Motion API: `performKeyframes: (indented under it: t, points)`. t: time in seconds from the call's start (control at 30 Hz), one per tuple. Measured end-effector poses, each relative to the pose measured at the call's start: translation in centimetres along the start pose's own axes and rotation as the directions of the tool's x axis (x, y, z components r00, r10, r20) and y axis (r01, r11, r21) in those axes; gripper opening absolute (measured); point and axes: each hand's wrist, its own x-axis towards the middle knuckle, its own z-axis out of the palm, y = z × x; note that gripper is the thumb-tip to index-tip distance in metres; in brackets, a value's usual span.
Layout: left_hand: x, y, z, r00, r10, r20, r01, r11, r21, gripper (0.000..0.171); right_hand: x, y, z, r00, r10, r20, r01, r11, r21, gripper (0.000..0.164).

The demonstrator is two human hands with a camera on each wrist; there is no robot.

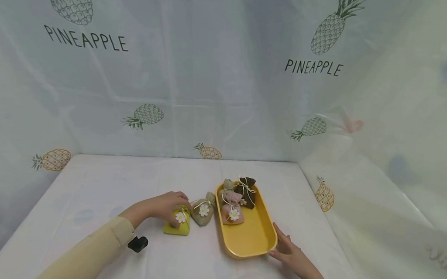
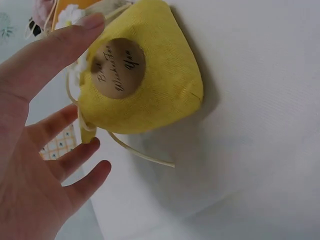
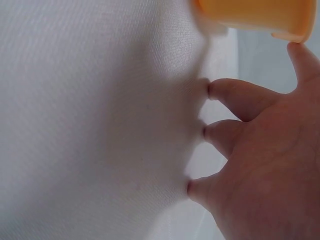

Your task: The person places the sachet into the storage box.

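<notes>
My left hand [image 1: 167, 206] pinches a small yellow drawstring pouch [image 1: 177, 228] at the table's middle left. The left wrist view shows the thumb along one side of the pouch [image 2: 155, 95], which bears a round brown label; some fingertips are hidden behind it. A white daisy decorates its other face. Beside it lies a beige-green pouch [image 1: 200, 216] with a daisy, against a yellow tray [image 1: 255, 238]. My right hand [image 1: 295, 257] touches the tray's near right corner with spread fingers. In the right wrist view several fingertips rest on the cloth next to the tray [image 3: 260, 12].
Inside the tray's far end lie a pink pouch [image 1: 231, 213], a dark brown pouch [image 1: 248, 197] and a beige pouch [image 1: 228, 184]. White cloth [image 1: 118, 179] covers the table. Pineapple-printed curtains [image 1: 221, 69] stand behind and at the sides.
</notes>
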Motion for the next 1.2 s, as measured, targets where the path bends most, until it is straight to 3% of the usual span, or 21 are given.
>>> performKeyframes:
  t: [0.3,0.43,0.83,1.0,1.2]
  points:
    - [-0.8,-0.9,0.3,0.999,-0.037,0.037,0.044,0.974,-0.222,0.049,-0.2,-0.2,-0.1,1.000,0.005,0.013,-0.005,1.000,-0.006,0.086]
    - [-0.9,-1.0,0.5,0.999,-0.018,0.032,0.026,0.962,-0.274,0.047,-0.3,-0.3,-0.1,1.000,0.017,0.007,-0.017,1.000,-0.022,0.087]
    - [-0.8,-1.3,0.6,1.000,0.024,0.010,-0.021,0.977,-0.214,0.039,-0.2,0.0,0.0,0.999,0.048,-0.007,-0.048,0.998,-0.033,0.089]
    - [-1.5,-0.4,-0.5,0.999,0.042,0.017,-0.037,0.977,-0.211,0.040,-0.2,0.0,0.0,0.999,0.039,-0.002,-0.039,0.999,-0.034,0.088]
    - [-1.6,0.2,-1.9,0.991,0.127,-0.029,-0.131,0.973,-0.190,0.042,-0.1,-0.1,0.0,0.999,0.037,0.002,-0.037,0.999,-0.040,0.087]
